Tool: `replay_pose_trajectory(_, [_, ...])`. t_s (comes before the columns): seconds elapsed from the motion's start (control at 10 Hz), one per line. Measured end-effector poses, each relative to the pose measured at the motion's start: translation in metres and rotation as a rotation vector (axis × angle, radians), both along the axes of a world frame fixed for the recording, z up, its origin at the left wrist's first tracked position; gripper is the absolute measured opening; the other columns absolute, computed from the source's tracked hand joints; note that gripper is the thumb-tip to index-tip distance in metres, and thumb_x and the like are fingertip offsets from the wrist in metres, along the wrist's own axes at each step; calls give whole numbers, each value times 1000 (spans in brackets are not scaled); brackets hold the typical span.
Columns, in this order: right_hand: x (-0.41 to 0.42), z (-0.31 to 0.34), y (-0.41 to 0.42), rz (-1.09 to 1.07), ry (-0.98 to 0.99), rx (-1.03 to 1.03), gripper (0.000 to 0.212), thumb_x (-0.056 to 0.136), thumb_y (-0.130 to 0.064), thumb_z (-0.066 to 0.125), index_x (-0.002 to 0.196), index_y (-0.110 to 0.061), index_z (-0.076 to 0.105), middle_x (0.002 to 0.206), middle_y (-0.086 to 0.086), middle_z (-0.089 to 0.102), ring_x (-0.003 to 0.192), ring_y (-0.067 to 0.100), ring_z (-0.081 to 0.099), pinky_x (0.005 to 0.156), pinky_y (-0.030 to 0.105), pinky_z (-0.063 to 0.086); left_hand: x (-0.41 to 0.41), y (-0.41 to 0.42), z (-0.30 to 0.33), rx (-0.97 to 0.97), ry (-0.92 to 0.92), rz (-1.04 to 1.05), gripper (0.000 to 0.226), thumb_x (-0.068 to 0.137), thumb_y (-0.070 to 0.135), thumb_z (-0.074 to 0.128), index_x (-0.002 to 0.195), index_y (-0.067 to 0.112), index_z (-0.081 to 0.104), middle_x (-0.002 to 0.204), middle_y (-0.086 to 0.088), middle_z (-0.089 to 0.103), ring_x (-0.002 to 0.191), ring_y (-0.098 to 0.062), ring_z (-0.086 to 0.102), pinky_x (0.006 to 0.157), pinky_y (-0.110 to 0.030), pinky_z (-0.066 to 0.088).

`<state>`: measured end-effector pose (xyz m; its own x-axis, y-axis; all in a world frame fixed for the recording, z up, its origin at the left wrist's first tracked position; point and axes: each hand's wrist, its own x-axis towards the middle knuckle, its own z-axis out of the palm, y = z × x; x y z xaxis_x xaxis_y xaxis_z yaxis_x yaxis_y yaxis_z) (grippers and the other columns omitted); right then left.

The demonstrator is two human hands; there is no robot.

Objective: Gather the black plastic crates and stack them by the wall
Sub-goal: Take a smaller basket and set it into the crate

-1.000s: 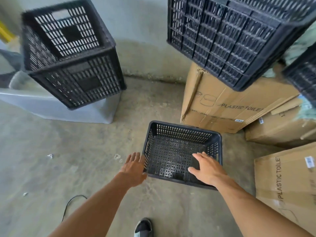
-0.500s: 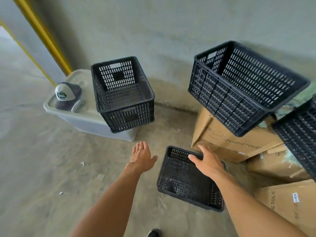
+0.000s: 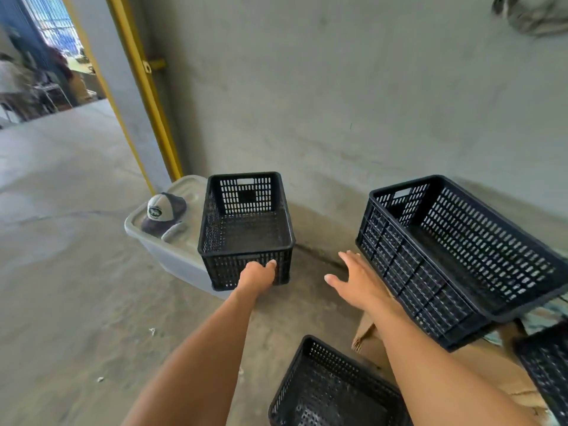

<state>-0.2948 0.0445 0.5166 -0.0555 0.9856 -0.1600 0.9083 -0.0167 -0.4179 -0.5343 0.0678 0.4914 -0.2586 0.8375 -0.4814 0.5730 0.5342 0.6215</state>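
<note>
- No text, number or sign could be read anywhere.
- The cap [image 3: 164,210] on the grey bin's lid [image 3: 184,192] bore a dark oval front patch with pale lettering, too small and blurred to make out.

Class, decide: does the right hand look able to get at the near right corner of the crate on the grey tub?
Probably yes. The right hand hovers open beside that crate, with only bare floor between them; the left hand already touches its near wall.
</note>
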Motion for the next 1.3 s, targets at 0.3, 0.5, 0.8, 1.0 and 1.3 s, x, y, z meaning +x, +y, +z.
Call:
replay_pose_trajectory(0.3, [-29,-36,88,199,-112,-24,72,94,-49,50,154,-24,18,162,-5,6,147,13,0,118,38,7,-12,65,-42,-24,-104,193,61,100,41,45,131,-11,52,135,-24,56,125,-38,52,105,-39,41])
replay_pose_trajectory(0.5, [-66,-87,153,256,-151,-98,69,96,-44,50,154,-22,19,163,-3,7,147,14,0,117,36,5,-29,125,-95,-93,-169,298,61,101,42,44,130,-11,53,135,-26,56,125,-39,51,106,-40,41])
replay_pose_trajectory(0.8, [-122,-165,231,471,-317,-126,57,100,-29,47,151,-16,26,160,3,20,148,22,3,118,41,4,-43,202,-158,-207,-417,602,55,101,33,43,133,-11,46,135,-26,50,118,-44,54,97,-51,50])
replay_pose_trajectory(1.0, [-147,-170,246,475,-418,-106,29,98,-30,50,126,-24,55,122,1,65,117,24,55,97,35,37,-53,214,-169,-252,-497,651,41,97,14,47,132,-7,48,125,-23,61,103,-34,67,71,-34,60])
replay_pose_trajectory(1.3, [-208,-152,238,654,-42,-276,28,92,-46,52,104,-30,72,105,-1,69,100,21,59,88,36,45,-165,197,-162,-288,-225,574,32,91,7,51,118,-11,55,102,-25,68,67,-33,71,56,-42,63])
